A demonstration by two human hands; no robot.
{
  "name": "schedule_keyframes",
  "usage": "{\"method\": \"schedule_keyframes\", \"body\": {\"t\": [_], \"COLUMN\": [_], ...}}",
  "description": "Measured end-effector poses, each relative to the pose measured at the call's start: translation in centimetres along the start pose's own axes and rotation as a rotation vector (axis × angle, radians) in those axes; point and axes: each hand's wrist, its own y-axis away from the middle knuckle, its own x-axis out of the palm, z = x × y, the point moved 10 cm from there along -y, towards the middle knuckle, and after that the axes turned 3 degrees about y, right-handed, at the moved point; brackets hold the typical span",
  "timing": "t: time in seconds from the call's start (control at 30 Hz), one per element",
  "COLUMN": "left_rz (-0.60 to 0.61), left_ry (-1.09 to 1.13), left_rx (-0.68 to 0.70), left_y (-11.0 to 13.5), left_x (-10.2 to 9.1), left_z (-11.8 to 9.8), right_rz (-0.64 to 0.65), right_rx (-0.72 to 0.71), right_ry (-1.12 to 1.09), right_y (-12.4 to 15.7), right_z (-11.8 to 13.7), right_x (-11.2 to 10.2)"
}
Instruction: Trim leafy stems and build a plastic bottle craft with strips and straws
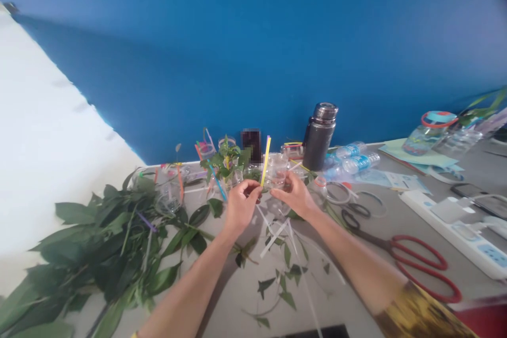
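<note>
Looking down, I see a gray table pushed up to a big blue wall. A white part fills the left side, but I can't tell what it is. A big pile of green leafy branches lies on the table at my left. Small leaves and thin white strips lie right under my hands. Red scissors and a white power strip sit at my right.

By the wall stands a dark metal flask, and two water bottles lie beside it. Far off to the right is a glass jar with a red ring on top, sitting on green paper. Left of my hands, a clear cup has bits of color in it. Just past my hands, a clear container holds a leafy green plant piece.

Both my arms reach forward. My left hand is curled, and its fingertips pinch the bottom of a yellow straw that stands up. My right hand is curled too, and holds a clear plastic cup between my hands. The straw is right by the cup.
</note>
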Motion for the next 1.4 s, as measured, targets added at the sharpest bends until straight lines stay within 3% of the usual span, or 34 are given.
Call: {"method": "schedule_keyframes", "body": {"t": [0.7, 1.4], "left_rz": [-0.063, -0.044], "left_ry": [-0.025, 0.017], "left_rx": [0.02, -0.012], "left_y": [-0.1, 0.0], "left_x": [-0.9, -0.6], "left_z": [-0.3, -0.2], "right_rz": [0.015, 0.011], "right_rx": [-0.03, -0.067], "right_ry": [0.058, 0.089], "right_y": [0.4, 0.4], "right_z": [0.9, 0.5], "right_x": [0.4, 0.4]}}
